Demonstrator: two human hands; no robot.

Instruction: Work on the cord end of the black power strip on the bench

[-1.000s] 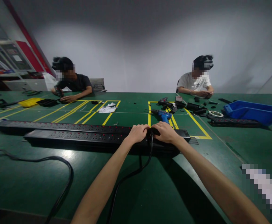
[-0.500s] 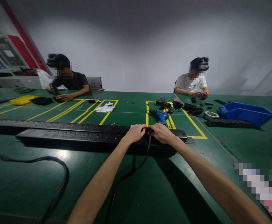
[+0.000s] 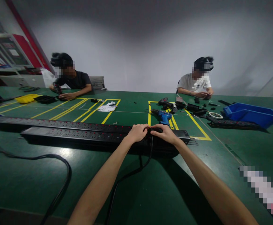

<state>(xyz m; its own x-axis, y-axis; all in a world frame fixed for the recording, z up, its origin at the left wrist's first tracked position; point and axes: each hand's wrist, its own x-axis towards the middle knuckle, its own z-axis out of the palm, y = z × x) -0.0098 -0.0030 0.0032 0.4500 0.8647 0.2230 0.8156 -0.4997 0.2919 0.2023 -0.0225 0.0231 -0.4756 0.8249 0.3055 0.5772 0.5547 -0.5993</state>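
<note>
My left hand point(image 3: 137, 133) lies over the right part of a long black power strip point(image 3: 68, 134), fingers curled down onto it. Beside it, my right hand point(image 3: 165, 134) pinches the dark plug end of a black power cord point(image 3: 152, 145) against the strip's top face. The plug itself is mostly hidden by my fingers. From there the cord drops over the strip's front side and runs down the table toward me. A second long power strip point(image 3: 44, 122) with red marks lies just behind the first.
A blue cordless drill point(image 3: 163, 116) lies behind my right hand, near another drill point(image 3: 165, 102). A blue bin point(image 3: 253, 114) stands at right, a yellow tray point(image 3: 27, 98) at left. Thick black cable point(image 3: 56, 156) curves across the left front. Two people sit at the far side.
The fingers of my right hand have shifted and spread a little at the plug. My left hand stays on the strip. The whole view has moved slightly.
</note>
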